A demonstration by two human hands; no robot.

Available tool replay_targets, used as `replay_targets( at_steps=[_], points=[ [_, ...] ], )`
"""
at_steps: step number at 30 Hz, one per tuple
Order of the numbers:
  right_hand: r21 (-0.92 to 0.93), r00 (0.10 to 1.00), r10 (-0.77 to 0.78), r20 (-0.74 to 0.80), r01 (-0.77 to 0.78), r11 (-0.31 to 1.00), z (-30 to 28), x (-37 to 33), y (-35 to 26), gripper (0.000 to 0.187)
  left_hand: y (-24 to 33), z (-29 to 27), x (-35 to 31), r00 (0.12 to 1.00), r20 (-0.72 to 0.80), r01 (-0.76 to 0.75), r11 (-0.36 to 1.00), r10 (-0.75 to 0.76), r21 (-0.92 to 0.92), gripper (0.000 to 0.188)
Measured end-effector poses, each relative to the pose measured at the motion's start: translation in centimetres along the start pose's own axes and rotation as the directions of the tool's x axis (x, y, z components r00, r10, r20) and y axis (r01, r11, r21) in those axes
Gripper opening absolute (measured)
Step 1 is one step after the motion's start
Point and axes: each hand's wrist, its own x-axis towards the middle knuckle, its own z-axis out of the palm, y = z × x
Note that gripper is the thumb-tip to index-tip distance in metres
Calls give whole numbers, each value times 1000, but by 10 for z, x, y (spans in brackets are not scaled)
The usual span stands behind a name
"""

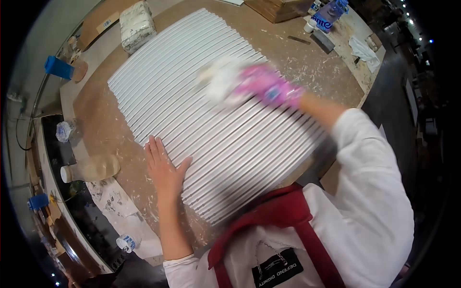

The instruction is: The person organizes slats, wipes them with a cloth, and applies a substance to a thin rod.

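A large white ribbed panel (235, 158) lies across the brown work table, its parallel grooves running diagonally. My left hand (165, 168) is bare and rests flat at the panel's left edge, thumb and fingers spread, holding nothing. In a pink patterned glove, my right hand (266, 86) is over the far middle of the panel. Its fingers are closed on a bunched white cloth (222, 82) that appears to press on the ribs. Both the cloth and the glove are smeared by motion, so the exact grip is hard to see.
A white wrapped block (137, 26) sits past the panel's far left corner. Along the left stand a blue-topped container (60, 67) and a lying bottle (96, 168). Far right hold a wooden box (278, 8), a purple jug (329, 17), a dark block (322, 42) and a white rag (364, 54).
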Motion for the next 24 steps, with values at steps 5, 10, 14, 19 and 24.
replay_targets(
  at_steps=[5, 10, 14, 19, 24],
  points=[
    [-748, 984, 159, -85, -169, 642, -130, -12, 32, 30, -15, -2, 3, 998, 14, -69, 998, 69, 2, 98],
    [-255, 979, 193, 60, -172, 951, -9, 138, -110, 27, -18, -10, 10, 997, 38, -64, 997, 63, 41, 101],
    [214, 900, 430, 67, -434, 875, 24, 90, -61, 40, -21, -10, 12, 995, 58, -92, 990, 86, 110, 101],
    [154, 599, 798, -64, -784, 601, -129, -27, 58, 25, -22, -2, 11, 991, -33, -130, 989, 133, 70, 102],
    [-465, 919, 313, -239, -391, 794, -174, 1, 26, 22, -42, -12, 28, 974, -158, -159, 987, 161, 25, 82]
  ],
)
